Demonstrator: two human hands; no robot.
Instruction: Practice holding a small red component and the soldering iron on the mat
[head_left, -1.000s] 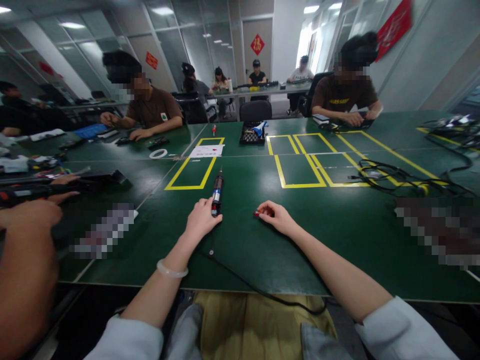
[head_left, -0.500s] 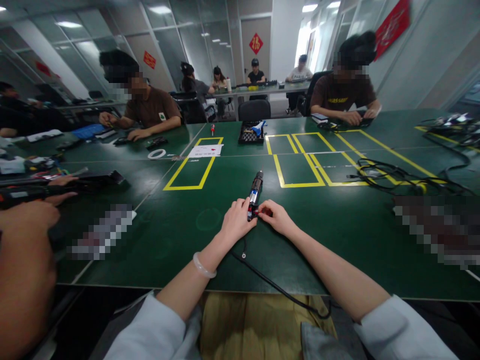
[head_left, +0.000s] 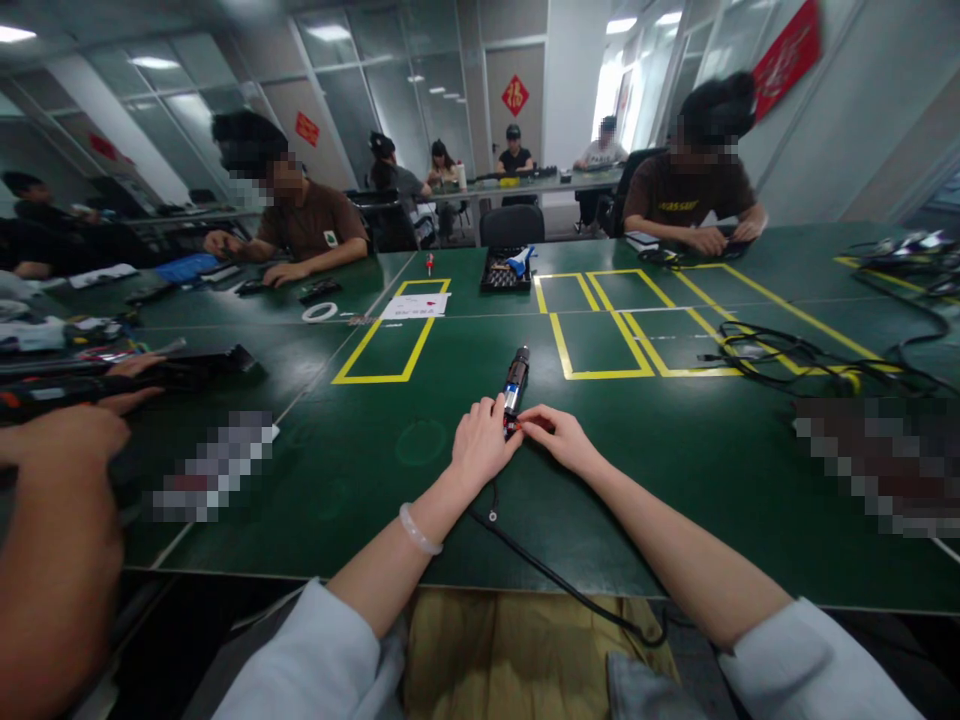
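In the head view, a slim power tool (head_left: 516,383) lies on the green table with its dark nose pointing away from me. Its middle shows bare silver and blue metal like a motor, and small red and black parts show at its near end. My left hand (head_left: 480,440) is closed over that near end from the left, hiding part of it. From the right, the thumb and fingers of my right hand (head_left: 559,438) pinch at the red part; what exactly they grip is too small to tell. A black cord (head_left: 555,577) trails toward me off the table edge, beside a ring terminal (head_left: 493,516).
Yellow tape rectangles (head_left: 606,376) mark the table (head_left: 360,470). Farther back sit a black tray (head_left: 504,285), a red screwdriver (head_left: 430,263), a paper sheet (head_left: 415,306) and a tape roll (head_left: 319,312). Tangled cables (head_left: 757,350) lie right. A co-worker's arm (head_left: 64,470) is close at left.
The whole view has shifted slightly. Both hands stay at the tool's near end, with the right fingers a little closer to the left hand.
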